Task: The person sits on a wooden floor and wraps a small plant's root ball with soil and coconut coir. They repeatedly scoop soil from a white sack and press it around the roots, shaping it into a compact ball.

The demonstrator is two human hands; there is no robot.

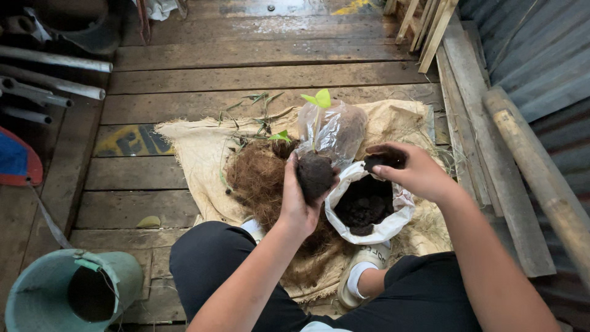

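- Holding a dark soil ball (314,175) with a seedling (318,101) on top, left hand (296,200) has its grip wrapped tight around it, above the burlap sack (196,147).
- Right hand (413,172) grip is pinched shut on a clump of soil (382,160) over the white bag (393,224).
- Squeeze too hard and that ball probably crumbles; loose soil could miss the bag, and the thin stem looks easy to snap.

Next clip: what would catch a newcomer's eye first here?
At centre, the left hand holds up a dark ball of soil with a small green seedling rising from it. Just right, the right hand pinches more soil above an open white bag on a burlap sack. A green bucket sits lower left.
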